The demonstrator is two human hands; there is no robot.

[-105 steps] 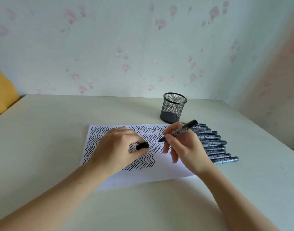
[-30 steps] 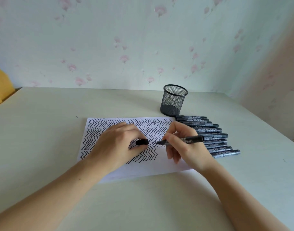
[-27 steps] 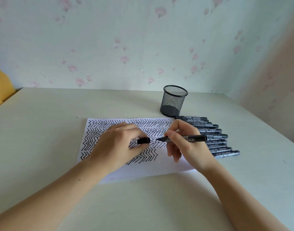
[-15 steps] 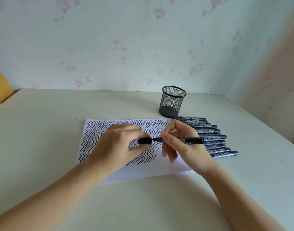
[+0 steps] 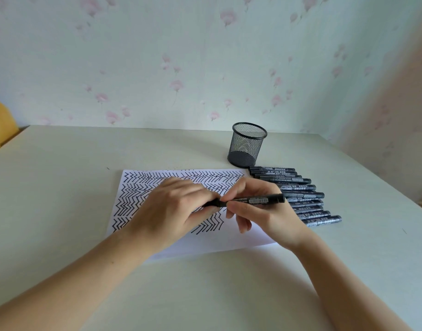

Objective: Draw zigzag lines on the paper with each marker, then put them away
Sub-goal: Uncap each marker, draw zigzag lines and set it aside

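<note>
- Table (image 5: 73,187): pale, off-white top, set into a room corner; far and right edges sit near the walls.
- Paper (image 5: 229,242): white sheet, flat on the table near centre, mostly filled with rows of black zigzag lines; lower strip unmarked.
- Mesh cup (image 5: 247,145): black wire, upright, beyond the paper's far right corner.
- Row of markers (image 5: 308,201): dark barrels, capped, lying side by side just right of the paper, fanned stepwise from the cup toward the near side.

Home room: floral wallpaper (image 5: 181,68), desk (image 5: 61,187).
</note>
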